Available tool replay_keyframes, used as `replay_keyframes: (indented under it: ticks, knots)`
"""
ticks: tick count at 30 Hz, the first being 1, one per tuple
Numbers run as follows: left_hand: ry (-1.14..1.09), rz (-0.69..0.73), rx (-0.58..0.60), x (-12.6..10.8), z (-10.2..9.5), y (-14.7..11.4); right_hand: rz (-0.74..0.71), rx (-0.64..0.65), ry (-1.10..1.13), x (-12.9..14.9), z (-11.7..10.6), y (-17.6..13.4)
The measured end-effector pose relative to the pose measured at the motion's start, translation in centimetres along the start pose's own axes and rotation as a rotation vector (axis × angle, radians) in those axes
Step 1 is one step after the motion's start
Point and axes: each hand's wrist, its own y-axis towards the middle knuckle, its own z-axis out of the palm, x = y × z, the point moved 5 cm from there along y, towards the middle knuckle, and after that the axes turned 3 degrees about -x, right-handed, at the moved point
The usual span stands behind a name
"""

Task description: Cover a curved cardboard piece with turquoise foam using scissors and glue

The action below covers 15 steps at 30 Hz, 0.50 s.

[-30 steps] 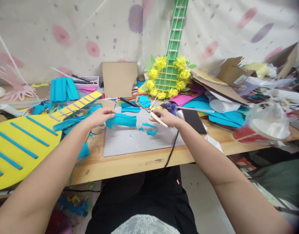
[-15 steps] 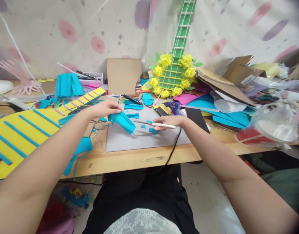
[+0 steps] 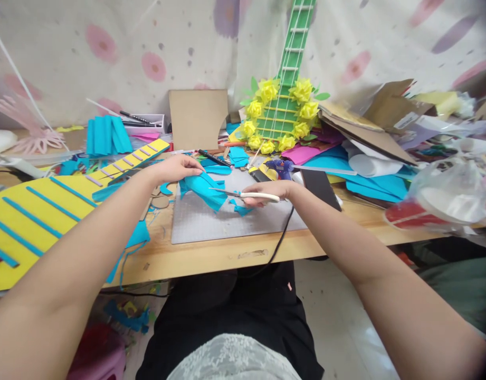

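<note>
My left hand (image 3: 182, 168) pinches the upper edge of a folded piece of blue crepe paper (image 3: 206, 191) over the grey cutting mat (image 3: 195, 230). In my right hand (image 3: 262, 192) is a pair of scissors (image 3: 268, 197) with white handles. The blades point left and reach the right side of the blue paper; whether they are cutting into it I cannot tell. Small blue scraps (image 3: 241, 210) lie on the mat just below my right hand.
A yellow guitar-shaped board (image 3: 37, 211) with blue strips covers the table's left. A green guitar-like piece (image 3: 278, 113) ringed with yellow paper flowers stands behind. Further right are a blue glue gun (image 3: 281, 169), cardboard (image 3: 369, 134) and a bagged red-and-white cup (image 3: 420, 211).
My right hand has brought the scissors left, so the blades now overlap the blue paper. The left hand still pinches the paper, shifted slightly right. The camera view has moved a little.
</note>
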Motion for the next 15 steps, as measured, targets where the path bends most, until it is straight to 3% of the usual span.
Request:
replay_keyframes:
  ticks: [3, 8, 15]
  knots:
    - [0.040, -0.003, -0.013, 0.13, -0.08, -0.07, -0.027, 0.009, 0.016, -0.29, -0.04, -0.01]
    - [0.259, 0.046, 0.155, 0.53, 0.38, -0.03, -0.059, 0.006, -0.006, -0.62, -0.23, 0.02]
    - [0.247, 0.037, 0.122, 0.70, 0.28, 0.11, -0.040, 0.027, 0.003, -0.59, -0.14, 0.19]
